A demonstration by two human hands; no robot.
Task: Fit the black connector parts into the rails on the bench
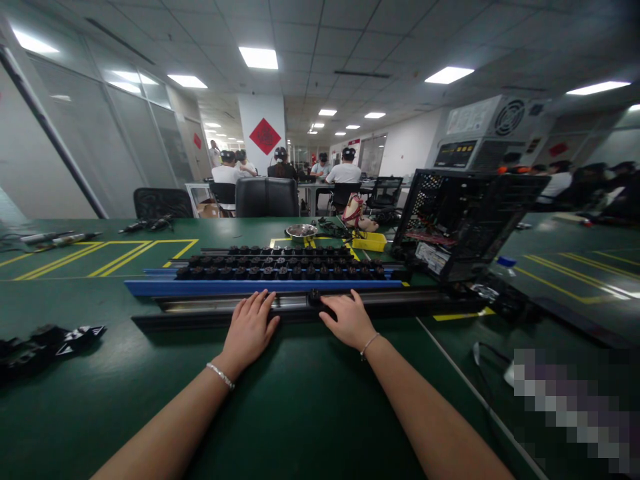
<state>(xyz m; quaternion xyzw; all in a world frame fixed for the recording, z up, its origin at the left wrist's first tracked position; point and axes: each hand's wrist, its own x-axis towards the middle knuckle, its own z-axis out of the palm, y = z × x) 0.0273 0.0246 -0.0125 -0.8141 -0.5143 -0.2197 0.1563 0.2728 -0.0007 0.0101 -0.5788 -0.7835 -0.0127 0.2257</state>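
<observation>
along the black rail (294,304), running left to right, the small black block (314,297) is being flanked — closely by the right hand (350,321), on its right, any pinch being unclear — and farther off by the left hand (249,331), being rested on the rail, fingers unclenched.

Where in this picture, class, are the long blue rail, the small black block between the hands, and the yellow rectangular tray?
Long blue rail (287,287): head view, middle of its front face.
Small black block (314,297): head view, its centre.
Yellow rectangular tray (371,245): head view, its front wall.
</observation>
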